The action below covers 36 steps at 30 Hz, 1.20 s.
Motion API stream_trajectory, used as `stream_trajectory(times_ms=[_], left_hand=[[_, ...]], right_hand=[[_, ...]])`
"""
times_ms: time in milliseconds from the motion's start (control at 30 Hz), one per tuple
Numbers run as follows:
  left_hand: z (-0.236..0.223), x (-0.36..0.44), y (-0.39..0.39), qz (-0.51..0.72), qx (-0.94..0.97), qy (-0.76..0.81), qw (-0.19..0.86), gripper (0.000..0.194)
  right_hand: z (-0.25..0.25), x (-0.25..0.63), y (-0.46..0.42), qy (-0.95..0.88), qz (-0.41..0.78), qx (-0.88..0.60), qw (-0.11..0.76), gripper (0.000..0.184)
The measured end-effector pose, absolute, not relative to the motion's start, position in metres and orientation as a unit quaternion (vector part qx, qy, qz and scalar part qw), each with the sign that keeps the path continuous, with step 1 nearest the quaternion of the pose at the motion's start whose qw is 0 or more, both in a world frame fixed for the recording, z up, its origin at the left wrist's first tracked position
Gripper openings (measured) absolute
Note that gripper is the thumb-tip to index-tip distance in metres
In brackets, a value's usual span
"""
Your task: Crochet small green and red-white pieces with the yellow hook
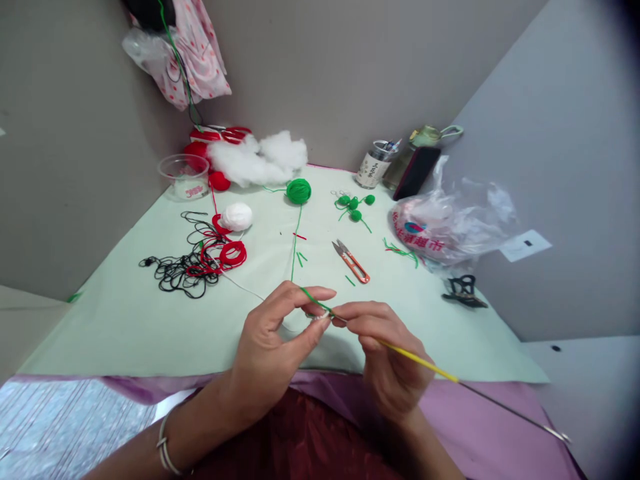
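Between the thumb and fingers of my left hand (273, 337) is a small white crocheted piece (319, 317), mostly covered by the fingertips. Green yarn (293, 253) runs from a green yarn ball (299, 191) over my left index finger to the piece. My right hand (393, 347) grips a crochet hook (420, 361) by its yellow handle, with the tip at the white piece. The hook's long metal end points down to the right. A white strand (243, 287) leads from a white yarn ball (237, 217) toward my left hand.
Orange thread snips (351, 262) lie beyond my hands. Tangled black cord (185, 270) and red yarn (233, 253) are at left, near a clear tub (184, 177) and white stuffing (260, 160). Small green balls (355, 215), a plastic bag (440, 227) and a black claw clip (465, 291) are at right.
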<state>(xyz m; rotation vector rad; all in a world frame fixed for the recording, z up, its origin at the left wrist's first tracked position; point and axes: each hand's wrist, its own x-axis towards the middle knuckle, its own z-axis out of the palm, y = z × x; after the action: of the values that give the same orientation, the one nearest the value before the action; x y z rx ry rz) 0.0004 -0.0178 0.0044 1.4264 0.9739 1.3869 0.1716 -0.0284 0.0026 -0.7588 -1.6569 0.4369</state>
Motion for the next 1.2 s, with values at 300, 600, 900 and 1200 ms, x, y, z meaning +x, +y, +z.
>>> stream_trajectory(times_ms=[300,600,900,1200], left_hand=[[0.009,-0.001,-0.013,0.519,0.439,0.356,0.641,0.028],[0.016,-0.007,-0.008,0.414,0.520,0.324,0.674,0.040],[0.018,-0.006,-0.010,0.489,0.595,0.398,0.498,0.029],[0.008,-0.003,-0.012,0.584,0.641,0.375,0.327,0.030]], right_hand=[[-0.006,0.166,-0.020,-0.581,0.325,-0.322,0.673,0.016],[0.000,0.171,-0.012,-0.571,0.374,-0.307,0.663,0.019],[0.004,0.181,-0.022,-0.672,0.308,-0.309,0.599,0.017],[0.007,0.177,-0.030,-0.721,0.163,-0.350,0.575,0.022]])
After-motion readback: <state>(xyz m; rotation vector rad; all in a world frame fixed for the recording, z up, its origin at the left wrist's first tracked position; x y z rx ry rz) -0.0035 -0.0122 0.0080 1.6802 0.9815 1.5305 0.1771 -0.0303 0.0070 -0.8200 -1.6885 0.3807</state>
